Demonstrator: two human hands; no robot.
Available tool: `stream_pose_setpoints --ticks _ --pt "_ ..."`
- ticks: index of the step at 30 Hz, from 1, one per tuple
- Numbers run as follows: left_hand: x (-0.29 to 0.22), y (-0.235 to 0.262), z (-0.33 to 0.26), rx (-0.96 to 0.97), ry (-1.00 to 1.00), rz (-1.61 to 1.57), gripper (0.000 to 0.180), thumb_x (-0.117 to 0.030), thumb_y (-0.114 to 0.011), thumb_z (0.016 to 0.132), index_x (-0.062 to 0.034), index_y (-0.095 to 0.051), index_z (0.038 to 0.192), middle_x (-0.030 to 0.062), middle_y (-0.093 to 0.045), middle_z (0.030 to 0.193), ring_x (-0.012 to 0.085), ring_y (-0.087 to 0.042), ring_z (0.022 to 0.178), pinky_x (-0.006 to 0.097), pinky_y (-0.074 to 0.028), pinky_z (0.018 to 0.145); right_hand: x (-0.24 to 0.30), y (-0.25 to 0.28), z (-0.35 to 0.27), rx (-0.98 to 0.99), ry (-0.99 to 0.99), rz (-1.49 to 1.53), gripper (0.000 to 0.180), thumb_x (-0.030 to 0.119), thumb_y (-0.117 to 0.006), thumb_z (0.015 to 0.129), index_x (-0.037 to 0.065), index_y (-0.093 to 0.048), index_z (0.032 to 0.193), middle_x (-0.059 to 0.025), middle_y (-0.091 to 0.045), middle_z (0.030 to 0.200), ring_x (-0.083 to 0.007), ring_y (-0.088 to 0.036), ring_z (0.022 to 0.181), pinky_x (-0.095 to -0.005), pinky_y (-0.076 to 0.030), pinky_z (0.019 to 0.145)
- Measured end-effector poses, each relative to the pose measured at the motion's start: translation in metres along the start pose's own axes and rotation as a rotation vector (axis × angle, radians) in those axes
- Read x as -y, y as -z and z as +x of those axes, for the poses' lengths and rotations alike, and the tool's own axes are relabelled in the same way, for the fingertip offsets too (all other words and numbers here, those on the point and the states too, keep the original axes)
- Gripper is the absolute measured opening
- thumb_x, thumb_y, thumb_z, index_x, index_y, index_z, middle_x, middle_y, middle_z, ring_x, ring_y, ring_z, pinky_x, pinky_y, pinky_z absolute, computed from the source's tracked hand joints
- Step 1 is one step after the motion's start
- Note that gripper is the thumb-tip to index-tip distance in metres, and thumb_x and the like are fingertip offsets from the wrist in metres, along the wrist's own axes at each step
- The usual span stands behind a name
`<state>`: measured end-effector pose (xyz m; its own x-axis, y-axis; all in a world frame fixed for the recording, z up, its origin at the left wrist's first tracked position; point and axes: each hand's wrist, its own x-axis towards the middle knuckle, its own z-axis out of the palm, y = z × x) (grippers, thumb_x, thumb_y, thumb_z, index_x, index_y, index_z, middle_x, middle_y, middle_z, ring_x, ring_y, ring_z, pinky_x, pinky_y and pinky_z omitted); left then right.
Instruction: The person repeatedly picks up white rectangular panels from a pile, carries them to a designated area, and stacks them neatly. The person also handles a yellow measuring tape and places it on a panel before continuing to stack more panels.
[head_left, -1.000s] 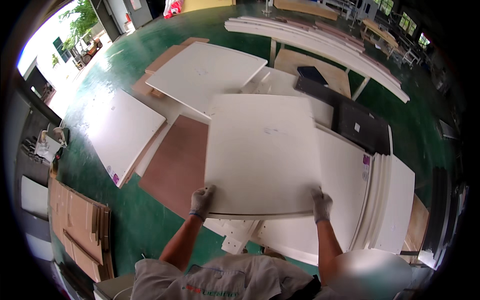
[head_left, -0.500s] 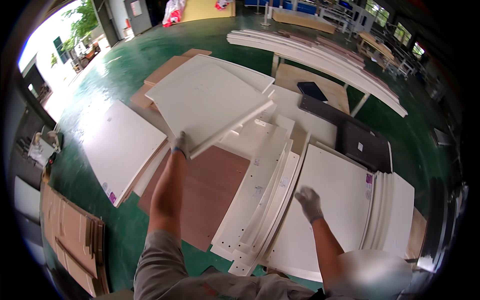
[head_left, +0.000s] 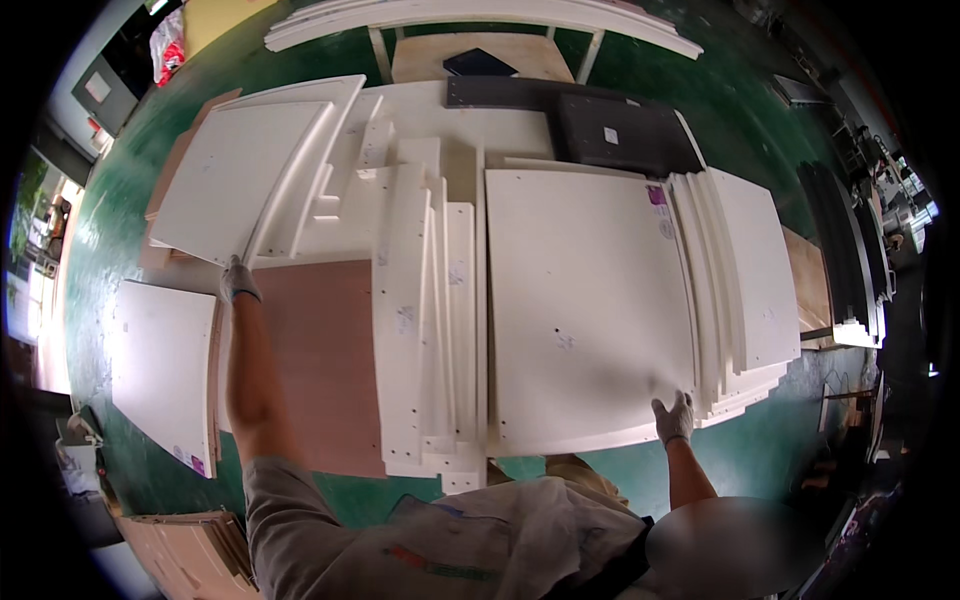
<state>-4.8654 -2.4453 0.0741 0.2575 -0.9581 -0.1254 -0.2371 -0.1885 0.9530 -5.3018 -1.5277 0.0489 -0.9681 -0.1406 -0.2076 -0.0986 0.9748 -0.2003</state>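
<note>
My gloved left hand (head_left: pixel 238 277) grips the near corner of a white panel (head_left: pixel 243 170) at the left of the table. That panel lies tilted over other white panels, and my fingers at its edge are partly hidden. My gloved right hand (head_left: pixel 674 416) is at the near right corner of a large white panel (head_left: pixel 590 300), with thumb and fingers apart. Whether it touches the surface, I cannot tell. Between my hands lie a reddish-brown board (head_left: pixel 315 370) and several narrow white strips (head_left: pixel 400 320) with small holes.
More white panels (head_left: pixel 760 270) are stacked at the right. Dark panels (head_left: pixel 625 130) lie at the far side. A separate white panel (head_left: pixel 165 370) sits low at the left, above flattened cardboard (head_left: pixel 190 545). Long white boards (head_left: pixel 480 18) rest on a stand beyond.
My view has swung to the right. The white panel in my left hand has turned and shifted left. My right hand has moved from above the large panel to its near right corner.
</note>
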Motion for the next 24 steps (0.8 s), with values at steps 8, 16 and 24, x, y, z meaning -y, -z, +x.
stream_pose_setpoints --ticks 8,16,24 --pt "0.123 -0.024 -0.51 0.911 -0.238 -0.182 0.044 -0.031 -0.054 0.105 -0.0003 -0.056 0.137 0.0161 -0.063 0.135 0.0289 -0.059 0.129 0.041 -0.045 0.112 -0.03 0.032 0.037 -0.011 -0.107 -0.058 0.095 0.052 -0.08 0.081 0.0 -0.043 0.15 -0.0234 -0.043 0.155 -0.04 -0.04 0.144 -0.0465 -0.04 0.114" --pt "0.117 -0.031 -0.695 0.721 -0.212 0.649 0.069 -0.034 -0.07 0.092 0.0079 -0.047 0.142 0.032 -0.055 0.14 0.0454 -0.054 0.131 0.046 -0.044 0.11 -0.1 0.032 0.034 0.096 -0.069 0.256 0.089 0.04 -0.081 0.08 -0.002 -0.043 0.149 -0.0248 -0.046 0.152 -0.0405 -0.047 0.139 -0.0435 -0.041 0.114" --pt "0.121 0.002 -0.735 0.66 -0.258 0.988 0.092 -0.043 -0.076 0.084 0.0153 -0.039 0.145 0.0347 -0.051 0.143 0.0451 -0.049 0.136 0.045 -0.041 0.114 -0.138 0.017 -0.006 0.017 -0.019 0.153 0.095 0.041 -0.084 0.075 -0.004 -0.043 0.148 -0.0265 -0.052 0.145 -0.0399 -0.052 0.133 -0.0444 -0.044 0.111"
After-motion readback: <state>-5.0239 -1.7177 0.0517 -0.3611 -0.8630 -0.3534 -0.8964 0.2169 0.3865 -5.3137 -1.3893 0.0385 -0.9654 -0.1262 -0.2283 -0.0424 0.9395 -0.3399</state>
